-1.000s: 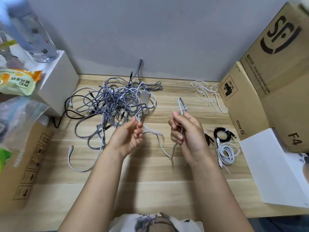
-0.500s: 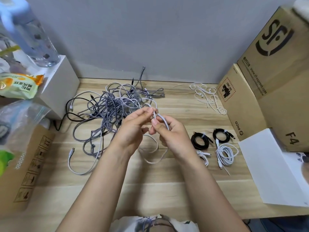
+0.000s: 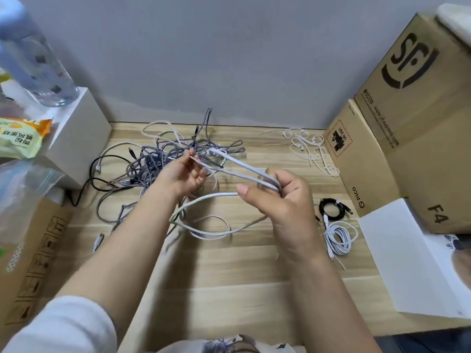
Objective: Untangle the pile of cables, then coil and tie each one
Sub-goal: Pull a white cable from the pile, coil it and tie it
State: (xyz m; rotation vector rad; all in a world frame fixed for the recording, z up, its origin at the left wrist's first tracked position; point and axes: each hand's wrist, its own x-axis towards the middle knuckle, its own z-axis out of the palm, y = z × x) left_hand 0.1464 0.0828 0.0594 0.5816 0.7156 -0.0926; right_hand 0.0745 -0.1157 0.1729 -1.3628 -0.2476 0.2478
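A tangled pile of grey braided, white and black cables [image 3: 153, 164] lies at the back left of the wooden table [image 3: 229, 271]. My right hand [image 3: 280, 200] grips one end of a folded white cable [image 3: 244, 170]. My left hand [image 3: 183, 174] pinches the other end of the stretched loop, just in front of the pile. The rest of that white cable droops in loose curves onto the table below both hands. A tied white coil [image 3: 340, 236] and a tied black coil [image 3: 332, 208] lie to the right of my right hand.
White twist ties [image 3: 311, 149] lie scattered at the back right. Cardboard boxes [image 3: 407, 128] stand on the right, with a white sheet [image 3: 413, 258] in front. A white box [image 3: 76, 138] with a bottle [image 3: 33, 64] on it stands at the left, beside a snack packet, a plastic bag and another carton.
My hands came together at the cable, then drew apart, stretching a longer fold of the white cable between them. My right hand has moved right and my left hand back toward the pile.
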